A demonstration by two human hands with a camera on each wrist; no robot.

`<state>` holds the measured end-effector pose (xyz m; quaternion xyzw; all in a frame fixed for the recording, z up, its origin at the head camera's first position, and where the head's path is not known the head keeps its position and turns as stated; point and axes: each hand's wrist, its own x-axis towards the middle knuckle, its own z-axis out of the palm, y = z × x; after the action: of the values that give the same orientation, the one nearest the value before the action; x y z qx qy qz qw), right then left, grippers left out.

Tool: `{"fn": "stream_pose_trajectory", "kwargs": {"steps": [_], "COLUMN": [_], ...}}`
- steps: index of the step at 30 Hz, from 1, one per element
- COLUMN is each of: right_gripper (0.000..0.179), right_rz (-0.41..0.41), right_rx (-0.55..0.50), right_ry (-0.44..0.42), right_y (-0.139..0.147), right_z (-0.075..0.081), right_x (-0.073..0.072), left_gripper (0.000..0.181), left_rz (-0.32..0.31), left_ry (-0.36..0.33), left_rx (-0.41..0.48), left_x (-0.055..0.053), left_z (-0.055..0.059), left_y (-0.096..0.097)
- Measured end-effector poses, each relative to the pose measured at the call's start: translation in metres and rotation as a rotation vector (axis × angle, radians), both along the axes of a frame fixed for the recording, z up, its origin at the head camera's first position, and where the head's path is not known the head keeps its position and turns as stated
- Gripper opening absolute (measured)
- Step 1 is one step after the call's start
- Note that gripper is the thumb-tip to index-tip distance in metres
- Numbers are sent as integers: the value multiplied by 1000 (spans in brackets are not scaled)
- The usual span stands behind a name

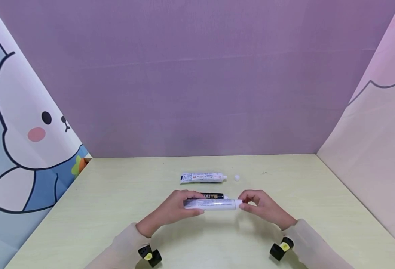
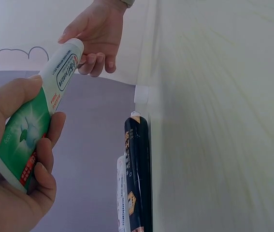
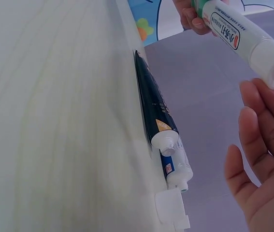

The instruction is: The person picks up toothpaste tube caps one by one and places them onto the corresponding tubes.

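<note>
My left hand (image 1: 178, 207) grips the body of a green-and-white toothpaste tube (image 1: 214, 204), held above the table and lying crosswise. Its green printed side shows in the left wrist view, where the thumb lies along the upper edge and the fingers curl beneath. At the tube's white cap (image 1: 238, 203), my right hand (image 1: 263, 207) pinches with thumb and index finger; its other fingers are loosely bent in the right wrist view. Just behind the held tube lies a black toothpaste tube (image 2: 137, 169), partly covered by it in the head view.
Farther back on the table lies a white-and-blue toothpaste tube (image 1: 202, 177) with its nozzle pointing right. A small white cap (image 1: 236, 178) sits beside that nozzle. In the right wrist view a larger white cap (image 3: 169, 205) stands on the table (image 3: 69, 121). A purple panel (image 1: 197, 93) rises behind.
</note>
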<state>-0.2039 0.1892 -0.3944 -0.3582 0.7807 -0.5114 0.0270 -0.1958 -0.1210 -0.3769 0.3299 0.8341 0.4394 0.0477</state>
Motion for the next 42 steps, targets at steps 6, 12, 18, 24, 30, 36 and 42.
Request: {"fn": "stream_pose_trajectory", "kwargs": {"steps": [6, 12, 18, 24, 30, 36, 42], "right_gripper": [8, 12, 17, 22, 28, 29, 17], "right_rz": [13, 17, 64, 116, 107, 45, 45], "right_rx": [7, 25, 4, -20, 26, 43, -43], "right_ry": [-34, -55, -57, -39, -54, -101, -37], "right_y": [-1, 0, 1, 1, 1, 3, 5], "right_z": [2, 3, 3, 1, 2, 4, 2], "right_x": [1, 2, 1, -1, -1, -1, -2], "left_gripper": [33, 34, 34, 34, 34, 33, 34], "left_rz": [-2, 1, 3, 3, 1, 3, 1], "left_ry": [-3, -16, -18, -15, -16, -13, -19], "left_rx": [-4, -3, -7, -12, -10, -3, -1], "left_x": [1, 1, 1, 1, 1, 1, 1], "left_z": [1, 1, 1, 0, 1, 2, 2], "left_y": [1, 1, 1, 1, 1, 1, 1]}}
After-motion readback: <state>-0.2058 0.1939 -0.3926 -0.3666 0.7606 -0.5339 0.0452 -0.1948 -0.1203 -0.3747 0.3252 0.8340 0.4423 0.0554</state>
